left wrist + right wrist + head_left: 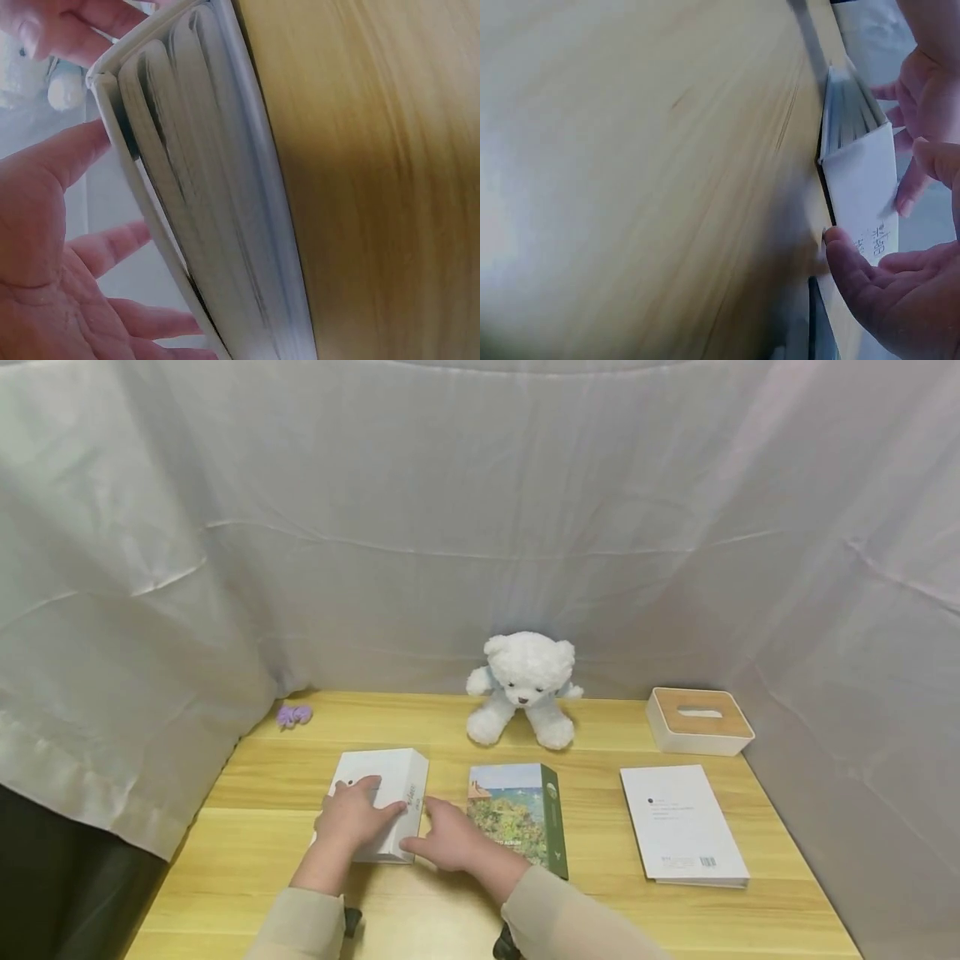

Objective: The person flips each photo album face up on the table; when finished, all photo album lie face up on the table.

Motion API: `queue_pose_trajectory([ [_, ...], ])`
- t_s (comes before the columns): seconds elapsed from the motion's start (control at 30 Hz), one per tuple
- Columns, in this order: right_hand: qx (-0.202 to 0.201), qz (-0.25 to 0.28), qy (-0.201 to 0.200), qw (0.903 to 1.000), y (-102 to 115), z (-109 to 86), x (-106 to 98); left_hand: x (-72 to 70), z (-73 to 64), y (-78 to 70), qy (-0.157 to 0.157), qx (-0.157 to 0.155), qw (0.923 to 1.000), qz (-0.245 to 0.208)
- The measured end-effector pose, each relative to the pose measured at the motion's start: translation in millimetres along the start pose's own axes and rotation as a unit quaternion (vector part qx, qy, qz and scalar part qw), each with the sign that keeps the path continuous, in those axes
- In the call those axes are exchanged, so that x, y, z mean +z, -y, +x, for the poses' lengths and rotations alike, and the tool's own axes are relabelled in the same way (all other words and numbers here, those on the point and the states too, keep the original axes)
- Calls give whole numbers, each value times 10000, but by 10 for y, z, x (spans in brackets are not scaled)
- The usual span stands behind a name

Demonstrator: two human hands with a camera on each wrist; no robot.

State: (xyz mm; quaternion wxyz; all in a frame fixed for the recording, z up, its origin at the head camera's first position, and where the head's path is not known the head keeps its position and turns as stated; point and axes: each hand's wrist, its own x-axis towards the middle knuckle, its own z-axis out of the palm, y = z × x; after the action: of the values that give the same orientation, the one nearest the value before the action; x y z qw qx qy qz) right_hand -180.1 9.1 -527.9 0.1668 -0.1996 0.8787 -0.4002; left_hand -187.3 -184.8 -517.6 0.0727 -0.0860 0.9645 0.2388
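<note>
A thick white hardcover album [393,766] lies on the table at centre left, its spine [859,187] turned to the right. My left hand [352,814] rests over the top cover with fingers spread and mostly straight, the thumb reaching toward the spine edge. In the left wrist view, the bundled page edges [202,187] show between the two covers. Beside the spine is my right hand [453,839], thumb and fingers held apart around its lower part. The right wrist view shows its fingers low by the spine's bottom edge; firm contact is hard to tell.
Right of the white album lies a photo album with a painted garden cover [510,814]. A white book [678,827] lies farther right. Along the back are a white teddy bear [528,681], a wood-topped tissue box [701,722] and a small purple item [293,716]. Grey curtains [480,527] surround the table.
</note>
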Motion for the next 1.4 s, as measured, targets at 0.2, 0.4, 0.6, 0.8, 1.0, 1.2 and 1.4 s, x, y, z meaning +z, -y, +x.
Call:
queue_pose_trajectory([
  [0.2, 55, 142, 24, 9999, 12, 36, 31, -20, 11, 20, 191, -182, 9996, -130],
  [0.4, -105, 713, -141, 9973, 2, 36, 66, -56, 4, 3, 170, 85, 9998, -72],
  [0.6, 15, 1079, -268, 9938, -16, 45, 101, -64, -12, -1, 196, 130, 9997, -80],
  [0.8, 275, 1377, -472, 9890, -24, 40, 127, -71, -7, 33, 173, 139, 9995, -241],
  [1.0, 240, 1655, -553, 9844, -11, 6, 171, -93, -41, 32, 179, 268, 9988, -365],
  [1.2, 298, 2207, -691, 9724, 17, -25, 191, -121, -76, 15, 329, 422, 9975, -460],
  [1.4, 264, 2879, -751, 9543, 37, -30, 170, -117, -107, 54, 313, 383, 9946, -912],
])
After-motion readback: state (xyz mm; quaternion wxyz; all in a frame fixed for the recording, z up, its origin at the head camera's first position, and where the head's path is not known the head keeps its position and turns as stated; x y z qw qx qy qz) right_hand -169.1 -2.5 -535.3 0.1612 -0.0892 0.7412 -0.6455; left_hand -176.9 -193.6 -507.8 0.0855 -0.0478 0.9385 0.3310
